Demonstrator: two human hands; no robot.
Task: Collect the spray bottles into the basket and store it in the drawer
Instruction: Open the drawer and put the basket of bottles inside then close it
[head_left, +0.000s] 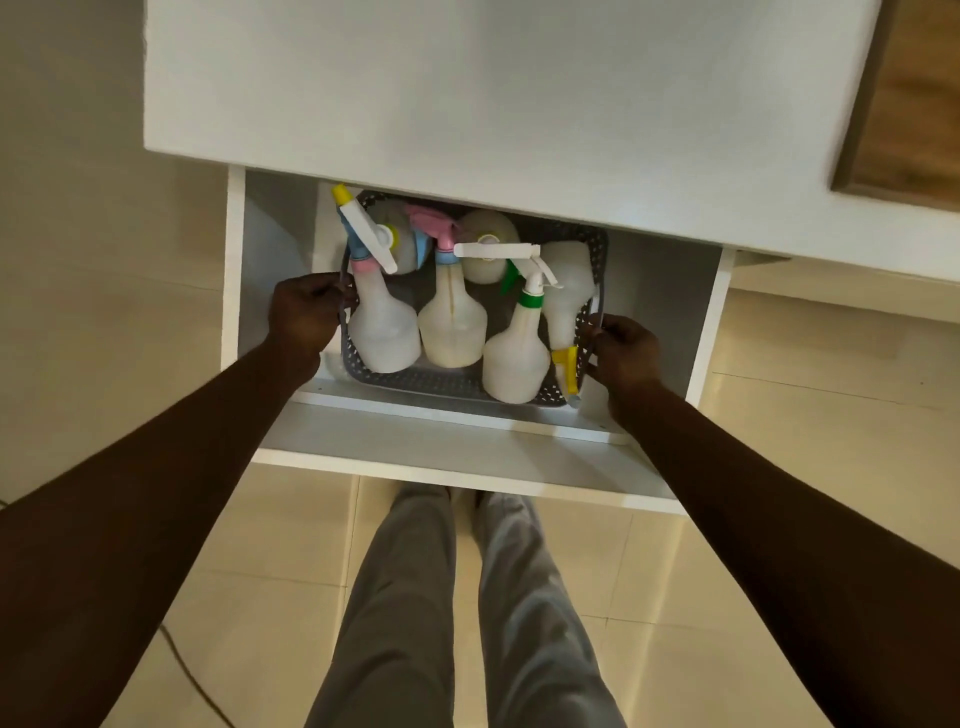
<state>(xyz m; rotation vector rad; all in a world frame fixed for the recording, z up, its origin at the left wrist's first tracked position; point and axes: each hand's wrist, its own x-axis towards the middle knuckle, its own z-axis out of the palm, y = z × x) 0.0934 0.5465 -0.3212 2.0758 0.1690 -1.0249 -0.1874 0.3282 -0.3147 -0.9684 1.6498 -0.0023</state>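
Gripping opposite rims, both hands' fingers clench the grey perforated basket of white spray bottles.

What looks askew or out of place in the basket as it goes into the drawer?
Nothing is spilled or damaged. The spray bottles lie jumbled rather than upright, and the yellow-trigger bottle points head-down at the gray basket rim by the right hand.

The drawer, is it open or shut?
Open: the drawer is pulled out, and the basket of spray bottles shows inside.
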